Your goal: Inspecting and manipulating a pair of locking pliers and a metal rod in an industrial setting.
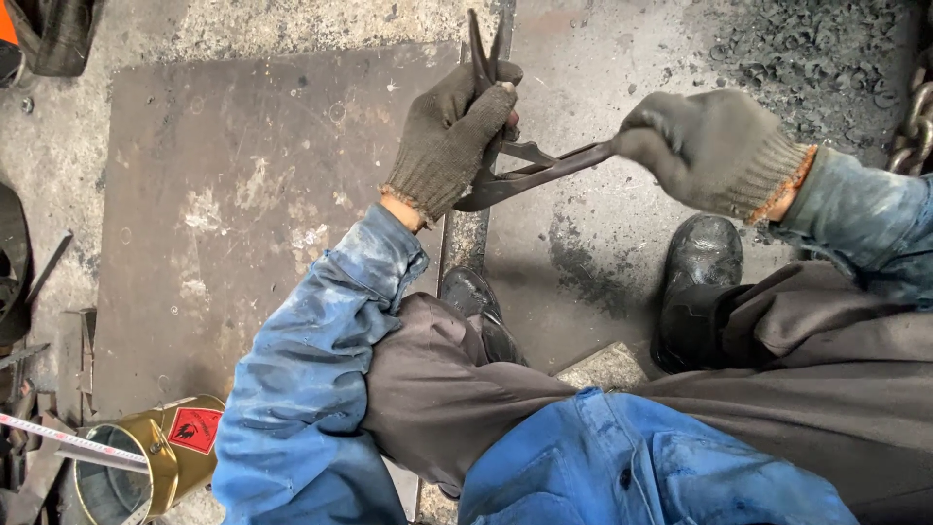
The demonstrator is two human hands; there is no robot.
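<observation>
A large dark steel plate (243,214) lies on the dirty workshop floor (603,224). Above it, the person crouches in blue jacket and grey trousers, with black boots (702,255) on the floor. At the lower left lies a golden metal can (160,457), open, with a red label, and a tape measure (68,439) crosses it. A heavy chain (914,117) hangs at the right edge. The gloved left hand (452,136) is closed around the jaw end of black metal tongs (525,165), held above the floor. The gloved right hand (714,146) is clamped on the handle end.
</observation>
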